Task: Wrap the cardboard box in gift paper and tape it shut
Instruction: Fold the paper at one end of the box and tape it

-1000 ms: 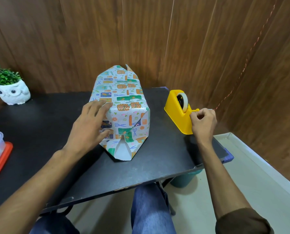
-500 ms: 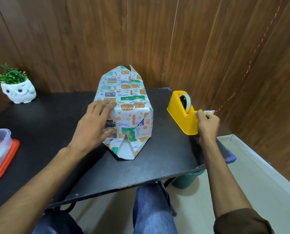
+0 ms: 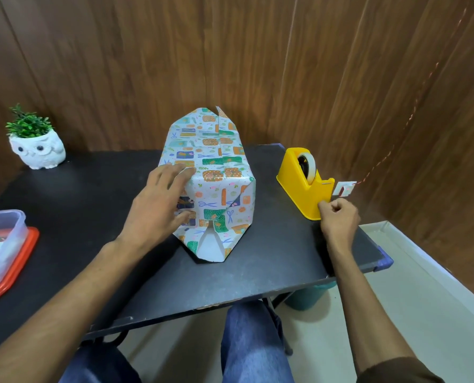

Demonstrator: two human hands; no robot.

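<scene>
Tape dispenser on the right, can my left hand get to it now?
Probably not easily: the left hand rests on the wrapped box, which stands between it and the tape dispenser; the right hand sits right beside it.

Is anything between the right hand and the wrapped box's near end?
Nothing visible. Only bare black table lies between the right hand and the wrapped box; the yellow tape dispenser stands farther back, beside the hand.

We find bare table (image 3: 271,261) in front of the wrapped box (image 3: 219,183) and beside the tape dispenser (image 3: 302,186), while the owl planter (image 3: 38,150) and plastic container (image 3: 1,244) stand far left.
</scene>
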